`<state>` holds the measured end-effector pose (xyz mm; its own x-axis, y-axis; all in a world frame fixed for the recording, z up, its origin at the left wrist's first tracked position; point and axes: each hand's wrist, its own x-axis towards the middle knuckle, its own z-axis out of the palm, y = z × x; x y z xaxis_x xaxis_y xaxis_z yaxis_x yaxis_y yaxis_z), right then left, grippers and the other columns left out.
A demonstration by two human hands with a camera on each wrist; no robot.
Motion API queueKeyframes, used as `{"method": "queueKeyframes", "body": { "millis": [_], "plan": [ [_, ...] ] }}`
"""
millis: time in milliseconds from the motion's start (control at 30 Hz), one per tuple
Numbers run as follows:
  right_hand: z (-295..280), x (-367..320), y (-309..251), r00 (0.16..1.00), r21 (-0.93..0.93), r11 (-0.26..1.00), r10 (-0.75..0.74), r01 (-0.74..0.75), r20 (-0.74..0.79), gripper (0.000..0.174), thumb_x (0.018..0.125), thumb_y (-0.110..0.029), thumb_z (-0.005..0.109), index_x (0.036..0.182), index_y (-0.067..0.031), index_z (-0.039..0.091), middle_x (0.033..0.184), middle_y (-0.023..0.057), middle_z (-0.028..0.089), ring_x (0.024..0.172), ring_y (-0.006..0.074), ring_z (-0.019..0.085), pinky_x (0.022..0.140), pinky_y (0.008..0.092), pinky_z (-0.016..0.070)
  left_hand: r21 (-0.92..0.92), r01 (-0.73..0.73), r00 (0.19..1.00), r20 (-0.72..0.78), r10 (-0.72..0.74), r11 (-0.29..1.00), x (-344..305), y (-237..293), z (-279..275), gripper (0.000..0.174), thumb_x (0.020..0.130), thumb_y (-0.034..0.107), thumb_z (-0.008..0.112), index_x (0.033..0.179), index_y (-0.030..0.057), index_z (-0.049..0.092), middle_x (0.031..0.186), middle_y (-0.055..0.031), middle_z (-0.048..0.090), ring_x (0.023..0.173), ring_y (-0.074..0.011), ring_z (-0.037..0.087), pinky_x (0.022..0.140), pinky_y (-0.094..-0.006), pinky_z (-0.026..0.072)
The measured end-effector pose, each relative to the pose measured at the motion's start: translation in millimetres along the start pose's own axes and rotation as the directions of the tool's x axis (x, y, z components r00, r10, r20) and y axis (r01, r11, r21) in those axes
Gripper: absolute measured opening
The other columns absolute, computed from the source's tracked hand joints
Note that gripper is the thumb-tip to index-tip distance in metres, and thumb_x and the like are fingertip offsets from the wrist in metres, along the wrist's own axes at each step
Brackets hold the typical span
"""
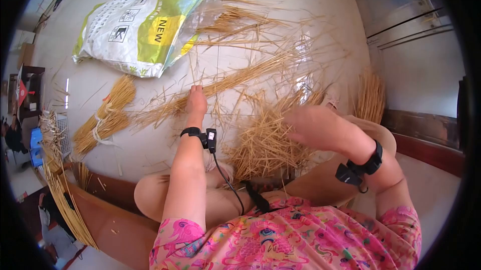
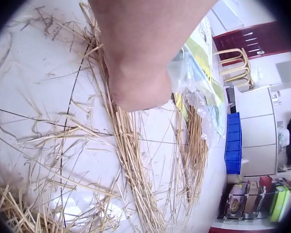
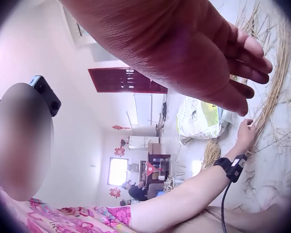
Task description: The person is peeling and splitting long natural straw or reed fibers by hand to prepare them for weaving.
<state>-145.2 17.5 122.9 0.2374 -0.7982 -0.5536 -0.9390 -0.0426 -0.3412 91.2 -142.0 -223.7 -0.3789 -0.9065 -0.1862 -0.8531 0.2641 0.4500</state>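
My left hand [image 1: 196, 100] grips a long, loose bundle of straw stalks [image 1: 245, 73] near one end, low over the tiled floor. In the left wrist view the stalks [image 2: 131, 150] run out past the hand, whose fingertips are hidden. My right hand [image 1: 313, 124], blurred in the head view, is raised above a heap of short straw [image 1: 265, 144]. From the right wrist the hand [image 3: 208, 63] shows loosely extended fingers with nothing between them.
A white and green plastic bag [image 1: 135, 24] lies beyond the left hand, with straw [image 1: 235, 19] sticking out of its mouth. Tied straw bundles [image 1: 117, 97] lie to the left. Another straw bundle [image 1: 370, 97] stands by a metal cabinet [image 1: 413, 59] at right.
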Motion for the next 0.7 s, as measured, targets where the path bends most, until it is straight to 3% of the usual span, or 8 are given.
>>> {"method": "queueKeyframes", "body": {
  "millis": [67, 167, 300, 400, 500, 600, 700],
  "plan": [
    [2.5, -1.4, 2.5, 0.999, -0.007, 1.0, -0.029, 0.029, -0.043, 0.023, 0.078, -0.021, 0.062, 0.09, -0.002, 0.055, 0.08, 0.0134, 0.06, 0.078, 0.03, 0.062, 0.067, 0.0374, 0.051, 0.007, -0.047, 0.998, 0.05, 0.046, 0.999, 13.7, -0.6, 7.5, 0.02, 0.079, 0.008, 0.055, 0.099, 0.0064, 0.058, 0.107, -0.0118, 0.054, 0.104, -0.0294, 0.051, 0.086, -0.0405, 0.0451],
    [1.7, 0.9, 2.2, 0.991, -0.049, 0.998, -0.044, 0.038, -0.128, 0.022, 0.078, -0.021, 0.062, 0.088, -0.0034, 0.056, 0.079, 0.0115, 0.06, 0.077, 0.0275, 0.062, 0.067, 0.0351, 0.051, 0.028, -0.117, 0.99, 0.087, 0.114, 0.993, 23.0, 7.6, 11.5, 0.02, 0.077, 0.008, 0.059, 0.098, 0.0068, 0.059, 0.106, -0.0111, 0.055, 0.103, -0.0282, 0.052, 0.086, -0.0401, 0.0452],
    [-3.7, 0.9, -2.7, 0.999, -0.013, 1.0, 0.001, -0.002, -0.052, 0.023, 0.079, -0.021, 0.062, 0.092, -0.0034, 0.054, 0.085, 0.012, 0.058, 0.083, 0.0294, 0.06, 0.069, 0.0376, 0.0494, 0.154, -0.197, 0.974, 0.147, 0.175, 0.968, 27.8, 7.1, 31.0, 0.016, 0.076, 0.008, 0.059, 0.092, 0.0077, 0.06, 0.098, -0.0087, 0.058, 0.098, -0.027, 0.053, 0.083, -0.0397, 0.0458],
    [-2.2, -0.5, -4.5, 0.996, -0.03, 0.999, -0.032, 0.029, -0.08, 0.022, 0.079, -0.021, 0.062, 0.089, -0.0035, 0.054, 0.082, 0.0112, 0.058, 0.081, 0.0275, 0.06, 0.068, 0.0357, 0.0497, 0.197, -0.238, 0.97, 0.101, 0.222, 0.951, 20.0, 5.8, 40.2, 0.011, 0.076, 0.01, 0.059, 0.087, 0.0083, 0.061, 0.091, -0.007, 0.06, 0.094, -0.0263, 0.054, 0.08, -0.039, 0.0458],
    [-1.5, -2.3, -6.0, 0.991, -0.069, 0.996, -0.064, 0.056, -0.115, 0.021, 0.078, -0.022, 0.062, 0.086, -0.0041, 0.055, 0.079, 0.0098, 0.06, 0.076, 0.0247, 0.062, 0.067, 0.0327, 0.0507, 0.235, -0.296, 0.955, 0.08, 0.285, 0.926, -5.7, 8.4, 35.6, 0.012, 0.079, 0.008, 0.05, 0.086, 0.0077, 0.06, 0.087, -0.0061, 0.06, 0.093, -0.0243, 0.055, 0.078, -0.0371, 0.0461],
    [-3.7, -4.5, -8.6, 0.994, -0.059, 0.997, -0.052, 0.046, -0.096, 0.021, 0.078, -0.021, 0.062, 0.087, -0.0039, 0.054, 0.079, 0.0104, 0.058, 0.078, 0.0259, 0.061, 0.067, 0.0341, 0.0499, 0.218, -0.291, 0.955, 0.017, 0.295, 0.931, -25.5, 7.3, 41.2, 0.009, 0.079, 0.01, 0.053, 0.084, 0.0083, 0.06, 0.086, -0.0051, 0.059, 0.089, -0.0234, 0.055, 0.076, -0.0369, 0.0456],
    [-2.4, -6.7, -11.0, 0.998, -0.016, 0.999, -0.037, 0.037, -0.042, 0.022, 0.079, -0.02, 0.062, 0.089, -0.0035, 0.052, 0.083, 0.0119, 0.056, 0.082, 0.0284, 0.059, 0.068, 0.0369, 0.0486, 0.121, -0.348, 0.919, -0.15, 0.364, 0.93, -34.7, 20.0, 40.8, 0.007, 0.076, 0.013, 0.061, 0.082, 0.0091, 0.06, 0.083, -0.0058, 0.056, 0.087, -0.025, 0.054, 0.076, -0.0382, 0.0449]
  ]
}}
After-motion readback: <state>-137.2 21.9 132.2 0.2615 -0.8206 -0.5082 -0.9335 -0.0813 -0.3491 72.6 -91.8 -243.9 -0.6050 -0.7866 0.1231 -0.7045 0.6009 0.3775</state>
